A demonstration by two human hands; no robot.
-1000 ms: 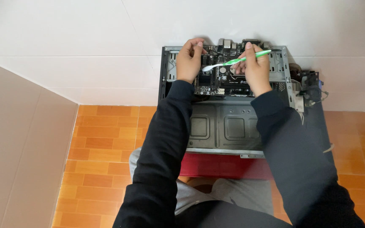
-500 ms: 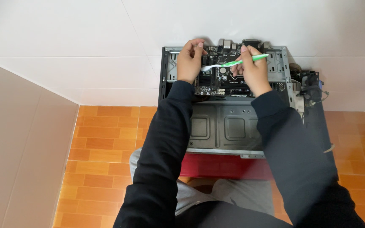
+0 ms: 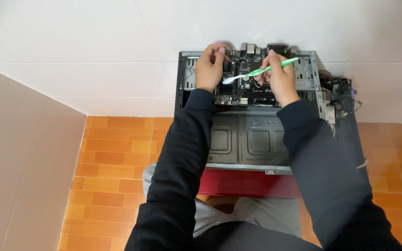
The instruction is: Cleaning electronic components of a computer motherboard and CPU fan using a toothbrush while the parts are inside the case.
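Green-and-white toothbrush (image 3: 261, 71) pinched in right hand (image 3: 280, 79); left hand (image 3: 209, 69) grip closed on motherboard (image 3: 245, 88).

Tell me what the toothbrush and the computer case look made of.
Toothbrush: probably plastic, glossy green and white, held in the right hand. Computer case: bare sheet metal, dull grey, with stamped ribs and punched holes.
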